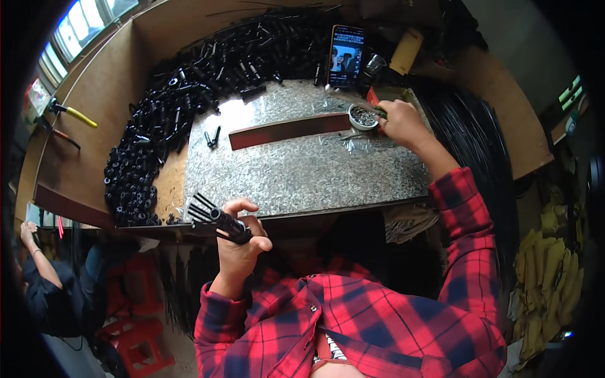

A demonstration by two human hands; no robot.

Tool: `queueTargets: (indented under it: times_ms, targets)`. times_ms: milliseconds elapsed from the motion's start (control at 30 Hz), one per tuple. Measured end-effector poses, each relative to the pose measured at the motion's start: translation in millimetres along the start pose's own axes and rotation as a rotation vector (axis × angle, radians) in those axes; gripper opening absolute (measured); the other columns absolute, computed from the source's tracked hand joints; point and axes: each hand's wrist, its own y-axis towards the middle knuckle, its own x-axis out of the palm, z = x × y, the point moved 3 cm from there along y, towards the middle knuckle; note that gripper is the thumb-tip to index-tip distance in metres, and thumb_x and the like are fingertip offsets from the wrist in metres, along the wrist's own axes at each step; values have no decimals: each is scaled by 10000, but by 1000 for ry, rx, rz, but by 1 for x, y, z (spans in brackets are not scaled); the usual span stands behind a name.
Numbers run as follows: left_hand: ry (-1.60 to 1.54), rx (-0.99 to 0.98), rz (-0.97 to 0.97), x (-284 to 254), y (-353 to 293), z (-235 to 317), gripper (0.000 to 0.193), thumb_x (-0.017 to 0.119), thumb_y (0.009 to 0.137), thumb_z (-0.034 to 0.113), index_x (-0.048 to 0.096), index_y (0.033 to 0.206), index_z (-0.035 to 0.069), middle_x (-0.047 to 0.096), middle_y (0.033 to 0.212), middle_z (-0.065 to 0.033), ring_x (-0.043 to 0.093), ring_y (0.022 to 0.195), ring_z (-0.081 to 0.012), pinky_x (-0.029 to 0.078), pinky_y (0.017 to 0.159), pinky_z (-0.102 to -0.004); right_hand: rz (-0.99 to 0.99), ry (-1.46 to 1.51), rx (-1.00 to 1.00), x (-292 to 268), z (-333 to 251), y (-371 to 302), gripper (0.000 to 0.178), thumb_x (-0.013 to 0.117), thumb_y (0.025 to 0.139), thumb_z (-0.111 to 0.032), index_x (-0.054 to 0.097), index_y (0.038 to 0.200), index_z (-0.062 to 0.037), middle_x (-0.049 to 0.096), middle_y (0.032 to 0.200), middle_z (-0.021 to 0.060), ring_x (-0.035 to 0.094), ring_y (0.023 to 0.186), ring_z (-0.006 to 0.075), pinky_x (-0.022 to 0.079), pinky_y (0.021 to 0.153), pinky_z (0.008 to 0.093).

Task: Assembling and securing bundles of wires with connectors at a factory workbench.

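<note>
My left hand is closed around a black ribbed part, near the front edge of the stone-topped bench. Several thin prongs fan out from its upper left end, so it resembles a small umbrella frame piece. Farther back on the right, my right hand is closed on a slim tool whose kind I cannot make out. It is beside a white bowl of small shiny metal pieces. Loose thin metal bits lie just in front of the bowl. A long dark red strip runs left from it.
Black tubular parts are heaped along the back and left. A lit phone stands behind the bowl; long black rods lie at right. Yellow-handled pliers hang at the left panel. Another person's hand and red stools are at lower left.
</note>
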Motion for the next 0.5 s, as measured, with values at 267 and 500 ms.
queueTargets:
  times_ms: [267, 500]
  targets:
    - [6, -19, -28, 3, -5, -2, 625, 840, 626, 68, 420, 1086, 23, 423, 527, 39, 443, 492, -63, 391, 497, -205, -190, -243, -149, 34, -20, 28, 134, 559, 772, -138, 682, 819, -117, 666, 791, 84, 601, 864, 258, 386, 796, 404]
    - [24, -24, -22, 5, -5, -5, 626, 840, 621, 56, 419, 1084, 22, 444, 535, 34, 453, 494, -72, 394, 499, -206, -211, -206, -139, 43, -15, 35, 118, 582, 753, -152, 687, 799, -125, 669, 794, 87, 604, 874, 258, 389, 794, 411]
